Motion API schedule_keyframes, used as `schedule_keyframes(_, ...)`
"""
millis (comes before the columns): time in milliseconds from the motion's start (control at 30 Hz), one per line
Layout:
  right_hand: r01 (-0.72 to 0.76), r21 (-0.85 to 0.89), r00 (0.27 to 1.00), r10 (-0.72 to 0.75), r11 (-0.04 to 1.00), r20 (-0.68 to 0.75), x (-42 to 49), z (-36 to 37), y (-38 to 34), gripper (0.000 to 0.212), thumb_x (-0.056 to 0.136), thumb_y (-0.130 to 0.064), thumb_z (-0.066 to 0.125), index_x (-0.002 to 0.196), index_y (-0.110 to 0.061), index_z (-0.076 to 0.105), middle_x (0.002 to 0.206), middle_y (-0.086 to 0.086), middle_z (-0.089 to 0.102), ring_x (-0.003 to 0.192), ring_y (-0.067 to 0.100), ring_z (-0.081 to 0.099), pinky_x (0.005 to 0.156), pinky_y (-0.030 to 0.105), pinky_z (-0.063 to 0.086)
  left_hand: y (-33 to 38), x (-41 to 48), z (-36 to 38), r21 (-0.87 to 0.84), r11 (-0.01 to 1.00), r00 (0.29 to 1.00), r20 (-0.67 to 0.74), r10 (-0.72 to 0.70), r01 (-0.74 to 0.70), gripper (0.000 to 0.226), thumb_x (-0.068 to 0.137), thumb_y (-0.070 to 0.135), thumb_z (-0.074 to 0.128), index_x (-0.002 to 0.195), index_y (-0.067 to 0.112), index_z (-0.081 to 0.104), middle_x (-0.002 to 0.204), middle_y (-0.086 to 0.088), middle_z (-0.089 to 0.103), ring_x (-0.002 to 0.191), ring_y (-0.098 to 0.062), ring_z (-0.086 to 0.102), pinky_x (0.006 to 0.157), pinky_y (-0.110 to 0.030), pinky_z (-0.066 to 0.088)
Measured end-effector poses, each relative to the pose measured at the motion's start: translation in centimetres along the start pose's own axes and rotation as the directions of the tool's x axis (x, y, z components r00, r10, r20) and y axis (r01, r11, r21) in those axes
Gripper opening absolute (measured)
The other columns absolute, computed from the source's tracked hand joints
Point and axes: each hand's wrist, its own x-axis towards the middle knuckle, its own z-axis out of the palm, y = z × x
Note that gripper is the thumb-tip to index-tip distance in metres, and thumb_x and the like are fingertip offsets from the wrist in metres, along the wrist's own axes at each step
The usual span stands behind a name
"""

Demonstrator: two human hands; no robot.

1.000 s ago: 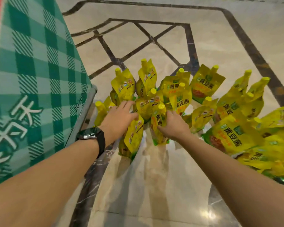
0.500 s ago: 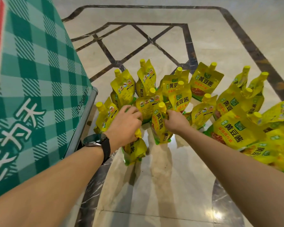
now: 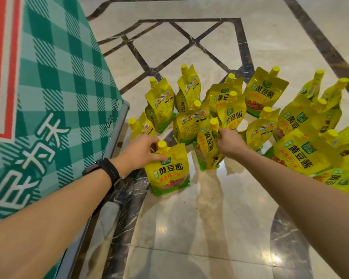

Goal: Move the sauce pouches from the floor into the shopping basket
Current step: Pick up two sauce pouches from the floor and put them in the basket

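Several yellow sauce pouches point(image 3: 262, 93) with yellow caps stand or lean on the marble floor ahead of me. My left hand point(image 3: 141, 150) pinches the top corner of one pouch point(image 3: 169, 172) just below its cap, its printed front facing me. My right hand point(image 3: 229, 140) grips the upper edge of another pouch point(image 3: 207, 148), turned edge-on and tilted. The shopping basket point(image 3: 48, 97), covered in green checked fabric with white lettering, fills the left side; its inside is hidden.
The basket's grey metal frame edge point(image 3: 117, 129) runs down beside my left forearm. More pouches point(image 3: 302, 154) lie heaped at the right edge. The polished floor has dark inlay lines point(image 3: 189, 37).
My left hand has drawn its pouch back toward me and turned its printed front into view. My right hand keeps hold of its pouch, which has shifted slightly nearer.
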Motion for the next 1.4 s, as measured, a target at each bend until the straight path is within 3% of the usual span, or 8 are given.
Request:
schedule_keyframes(100,0.028,-0.036,0.999,-0.028,0.999,-0.018,-0.5,-0.6,0.9,0.018,0.094,-0.004,0.047,0.105,0.0,0.062,0.109,0.023,0.064,0.1,0.039,0.059,0.076,0.037,0.044,-1.6,-0.4,0.7,-0.235,0.97,0.998,-0.02,-0.062,0.056,0.067,0.06,0.073,0.078,0.085,0.011,0.072,0.081,-0.007,0.072,0.078,-0.025,0.066,0.076,-0.048,0.055)
schedule_keyframes(200,0.179,-0.1,0.983,-0.172,0.979,0.068,-1.7,-1.5,1.7,0.019,0.094,-0.003,0.049,0.101,-0.004,0.066,0.101,0.02,0.067,0.089,0.034,0.06,0.068,0.034,0.041,-1.8,-1.5,2.3,-0.41,0.905,0.991,-0.007,-0.13,0.116,0.047,0.061,0.059,0.083,0.075,0.016,0.067,0.076,0.003,0.065,0.075,-0.013,0.06,0.079,-0.033,0.049)
schedule_keyframes(333,0.415,-0.113,0.884,-0.371,0.903,0.286,-4.1,-2.2,2.9,0.018,0.092,-0.002,0.052,0.098,-0.009,0.068,0.087,0.004,0.065,0.079,0.022,0.059,0.063,0.032,0.042,-2.5,-3.0,4.8,-0.598,0.788,0.975,-0.05,-0.218,0.145,0.042,0.069,0.04,0.089,0.096,0.013,0.074,0.095,0.005,0.075,0.09,-0.004,0.067,0.08,-0.016,0.049)
schedule_keyframes(467,0.444,0.076,0.854,-0.447,0.893,0.268,-5.9,-1.1,6.4,0.015,0.09,-0.007,0.06,0.097,-0.011,0.072,0.087,0.005,0.072,0.081,0.022,0.066,0.072,0.041,0.053,-3.7,-4.1,7.1,-0.747,0.645,0.971,0.004,-0.237,0.161,0.045,0.061,0.022,0.09,0.103,0.016,0.073,0.1,0.0,0.079,0.098,-0.017,0.073,0.083,-0.029,0.059)
schedule_keyframes(633,0.073,0.571,0.982,-0.158,0.818,0.101,-8.3,2.2,8.3,0.033,0.077,-0.009,0.082,0.106,-0.021,0.077,0.099,-0.008,0.077,0.094,0.006,0.071,0.075,0.017,0.055,-5.2,-3.9,8.3,-0.69,0.707,0.983,0.041,-0.179,0.158,0.077,0.057,0.014,0.096,0.124,0.006,0.059,0.116,-0.007,0.072,0.11,-0.017,0.068,0.096,-0.043,0.056)
schedule_keyframes(933,0.114,0.535,0.974,-0.201,0.837,0.107,-8.0,4.5,9.4,0.058,0.061,-0.013,0.092,0.113,-0.027,0.071,0.102,-0.009,0.076,0.094,0.01,0.071,0.084,0.043,0.058,-5.9,-3.5,8.0,-0.658,0.747,0.996,0.069,-0.063,0.093,0.08,0.058,0.048,0.093,0.121,0.008,0.065,0.117,-0.005,0.074,0.113,-0.022,0.068,0.102,-0.05,0.052)
schedule_keyframes(1233,0.128,0.536,0.972,-0.213,0.834,0.099,-7.7,5.1,9.5,0.061,0.059,-0.012,0.093,0.109,-0.035,0.066,0.104,-0.009,0.074,0.096,0.01,0.07,0.085,0.041,0.058,-7.0,-4.9,10.3,-0.662,0.736,0.987,0.151,-0.054,0.142,0.089,0.058,0.024,0.097,0.134,0.009,0.053,0.128,-0.008,0.068,0.122,-0.023,0.063,0.107,-0.051,0.048)
schedule_keyframes(1400,0.095,0.551,0.974,-0.192,0.829,0.121,-7.3,5.4,9.8,0.061,0.061,-0.008,0.091,0.115,-0.023,0.067,0.106,-0.007,0.073,0.098,0.011,0.069,0.085,0.041,0.058,-5.6,-4.2,8.3,-0.604,0.786,0.983,0.179,-0.033,0.136,0.078,0.057,0.051,0.092,0.126,0.029,0.063,0.125,0.008,0.07,0.12,-0.011,0.064,0.104,-0.033,0.05)
